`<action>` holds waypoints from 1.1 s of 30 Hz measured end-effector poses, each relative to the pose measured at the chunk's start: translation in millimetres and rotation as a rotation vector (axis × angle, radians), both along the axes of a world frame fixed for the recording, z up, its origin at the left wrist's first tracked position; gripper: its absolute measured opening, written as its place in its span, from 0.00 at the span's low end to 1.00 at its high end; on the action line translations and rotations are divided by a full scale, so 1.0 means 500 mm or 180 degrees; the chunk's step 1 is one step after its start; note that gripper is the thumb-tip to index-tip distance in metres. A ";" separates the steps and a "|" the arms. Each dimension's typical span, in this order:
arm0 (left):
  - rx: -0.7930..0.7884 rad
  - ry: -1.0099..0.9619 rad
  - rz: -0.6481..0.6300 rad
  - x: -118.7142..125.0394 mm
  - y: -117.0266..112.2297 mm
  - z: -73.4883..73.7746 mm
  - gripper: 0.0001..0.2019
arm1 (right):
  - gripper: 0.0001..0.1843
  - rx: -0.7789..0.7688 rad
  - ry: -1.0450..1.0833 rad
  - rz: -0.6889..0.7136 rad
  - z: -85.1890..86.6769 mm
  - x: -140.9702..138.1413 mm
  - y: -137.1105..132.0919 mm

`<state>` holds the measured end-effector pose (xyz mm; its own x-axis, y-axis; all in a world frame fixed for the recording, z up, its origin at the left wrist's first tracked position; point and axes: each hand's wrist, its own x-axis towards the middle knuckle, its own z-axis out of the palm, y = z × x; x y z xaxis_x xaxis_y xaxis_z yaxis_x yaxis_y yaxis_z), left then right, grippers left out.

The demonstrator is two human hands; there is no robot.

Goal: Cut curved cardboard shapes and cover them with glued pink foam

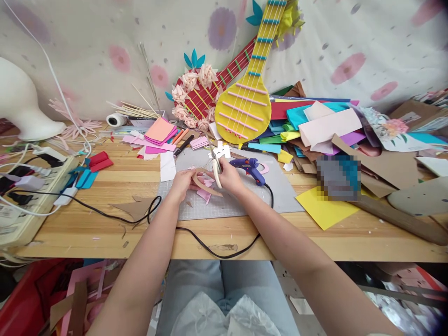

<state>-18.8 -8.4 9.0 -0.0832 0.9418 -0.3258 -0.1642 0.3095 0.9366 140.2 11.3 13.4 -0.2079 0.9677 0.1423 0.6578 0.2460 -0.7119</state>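
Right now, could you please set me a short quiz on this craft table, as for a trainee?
1. True or false: the glue gun lies on the grey mat.
2. Which grip holds the scissors? A: left. B: right.
3. Fill in: the left grip holds a ___ paper strip.
Key: 1 true; 2 B, the right grip; 3 tan.

Bright, even light falls across the bench [105, 224], with only faint, soft shadows beneath the left hand [182, 184] and right hand [229, 177]. Focus is sharp around both. Wide-angle distortion bows the bench edge below them. A pixelated patch [338, 177] sits right of the right hand.
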 end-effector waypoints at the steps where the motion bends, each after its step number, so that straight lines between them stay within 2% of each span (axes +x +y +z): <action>1: 0.0067 0.0024 0.0091 -0.002 0.001 -0.001 0.07 | 0.18 0.0031 -0.0311 0.0060 0.005 0.006 -0.005; 6: 0.0408 -0.0002 0.0467 -0.015 0.010 -0.002 0.06 | 0.22 0.0366 -0.1508 0.0362 0.027 0.043 -0.020; 11: 0.0165 -0.0421 0.0584 -0.030 0.011 0.013 0.03 | 0.27 0.0326 -0.2007 0.0423 0.024 0.062 -0.040; 16: -0.0220 -0.1084 0.0380 -0.047 0.010 0.029 0.04 | 0.28 0.0207 -0.2092 0.0463 0.018 0.067 -0.049; 19: -0.0265 -0.1138 0.0275 -0.051 0.007 0.032 0.04 | 0.29 0.0209 -0.2067 0.0451 0.017 0.072 -0.047; 22: -0.0020 -0.1038 0.0147 -0.049 0.004 0.029 0.01 | 0.29 0.0219 -0.2011 0.0523 0.015 0.080 -0.042; 27: 0.0624 -0.0909 -0.0016 -0.041 0.001 0.019 0.08 | 0.30 0.0180 -0.1892 0.0746 0.009 0.092 -0.035; 33: 0.0918 -0.0743 0.0012 -0.040 0.005 0.004 0.12 | 0.29 0.0141 -0.1729 0.0852 0.008 0.096 -0.031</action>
